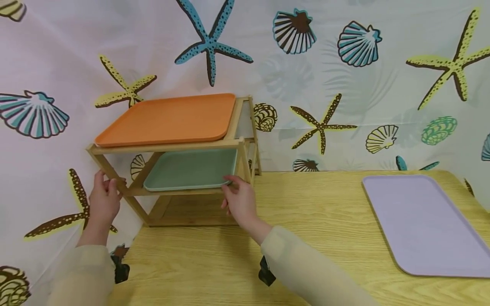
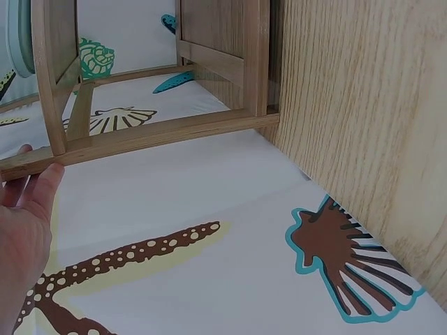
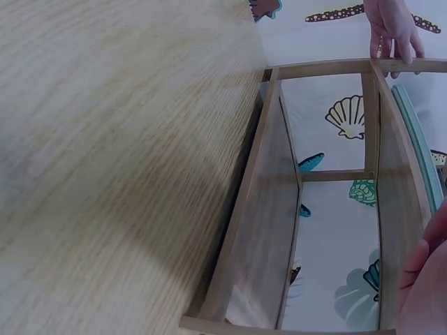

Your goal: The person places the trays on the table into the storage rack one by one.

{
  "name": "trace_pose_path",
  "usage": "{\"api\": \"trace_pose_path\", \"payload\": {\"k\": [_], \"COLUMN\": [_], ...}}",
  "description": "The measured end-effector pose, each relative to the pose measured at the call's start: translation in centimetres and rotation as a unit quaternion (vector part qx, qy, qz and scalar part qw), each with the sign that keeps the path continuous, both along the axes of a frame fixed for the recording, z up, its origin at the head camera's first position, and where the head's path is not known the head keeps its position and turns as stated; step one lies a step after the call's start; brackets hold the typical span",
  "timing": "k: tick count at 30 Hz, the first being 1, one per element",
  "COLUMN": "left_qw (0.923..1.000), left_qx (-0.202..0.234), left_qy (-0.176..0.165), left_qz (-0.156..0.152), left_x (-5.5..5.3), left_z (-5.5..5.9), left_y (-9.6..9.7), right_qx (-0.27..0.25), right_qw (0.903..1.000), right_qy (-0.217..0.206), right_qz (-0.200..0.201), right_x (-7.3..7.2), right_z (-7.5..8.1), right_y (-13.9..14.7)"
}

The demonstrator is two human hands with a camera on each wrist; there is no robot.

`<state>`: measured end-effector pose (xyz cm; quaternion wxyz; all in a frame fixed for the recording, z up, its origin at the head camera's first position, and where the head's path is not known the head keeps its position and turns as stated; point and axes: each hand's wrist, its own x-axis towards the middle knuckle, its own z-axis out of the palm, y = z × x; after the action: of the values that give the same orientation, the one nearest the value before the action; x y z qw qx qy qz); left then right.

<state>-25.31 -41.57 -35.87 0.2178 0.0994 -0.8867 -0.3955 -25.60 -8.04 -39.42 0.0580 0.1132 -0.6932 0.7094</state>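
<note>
Left hand (image 1: 104,203): raised beside the wooden rack (image 1: 176,192), thumb and fingers closed round its left front post. Right hand (image 1: 242,202): extended forward, apparently pinching the near right corner of the green tray (image 1: 191,169), which lies on the middle shelf.

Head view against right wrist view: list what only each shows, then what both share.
Only the head view shows the orange tray, lavender tray and cream sleeves.

Only the right wrist view shows the underside of the middle shelf.

Both show the three-tier wooden rack, mint-green tray (edge-on in the right wrist view), left hand, right hand, wood-grain tabletop and seashell-and-starfish cloth.
</note>
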Motion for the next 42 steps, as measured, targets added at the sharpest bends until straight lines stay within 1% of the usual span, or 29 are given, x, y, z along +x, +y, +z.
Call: {"api": "trace_pose_path", "payload": {"k": [3,5,7,11,15,18,22,26,30,36,38,39,42], "left_qw": [1.0,1.0,1.0,0.9999,0.9998,0.9998,0.9997,0.9996,0.9995,0.9994,0.9995,0.9993,0.9991], "left_qx": [0.001,0.003,0.001,-0.011,-0.013,-0.011,-0.007,-0.001,-0.001,-0.011,-0.012,-0.014,-0.013], "left_qy": [-0.002,-0.005,-0.006,-0.005,-0.01,-0.016,-0.017,-0.02,-0.021,-0.02,-0.017,-0.016,-0.018], "left_qz": [-0.001,0.001,0.005,0.01,0.009,0.011,0.012,0.017,0.022,0.024,0.025,0.031,0.036], "left_x": [-0.3,-0.4,-0.4,-0.2,0.0,0.1,0.0,-0.3,-0.4,-0.4,-0.4,-0.5,-0.5], "left_z": [-0.1,-0.1,-0.1,-0.1,0.0,0.1,0.2,0.0,0.0,-0.1,-0.1,-0.1,-0.2], "left_y": [0.3,0.4,0.4,0.3,0.1,0.0,0.1,0.5,0.6,0.5,0.5,0.5,0.6], "right_qx": [0.027,0.031,0.021,-0.02,-0.04,-0.036,-0.002,0.04,0.083,0.141,0.154,0.16,0.188], "right_qw": [0.9995,0.9993,0.9995,0.9977,0.99,0.9839,0.9818,0.9807,0.9809,0.9811,0.982,0.9824,0.9803], "right_qy": [-0.01,-0.02,-0.02,-0.012,-0.017,-0.025,-0.012,0.017,0.032,0.036,0.029,0.023,0.016], "right_qz": [-0.011,-0.005,0.009,0.064,0.135,0.173,0.19,0.191,0.173,0.128,0.105,0.094,0.058], "right_x": [-0.1,-0.2,-0.1,0.6,2.1,3.4,4.4,4.7,5.1,6.0,6.3,6.5,7.0], "right_z": [0.3,0.3,0.2,0.1,0.1,0.3,0.6,0.4,-0.4,-3.1,-4.0,-4.4,-5.6], "right_y": [0.1,0.1,0.4,1.5,3.6,5.8,9.6,14.1,18.2,24.5,26.4,27.4,30.3]}}
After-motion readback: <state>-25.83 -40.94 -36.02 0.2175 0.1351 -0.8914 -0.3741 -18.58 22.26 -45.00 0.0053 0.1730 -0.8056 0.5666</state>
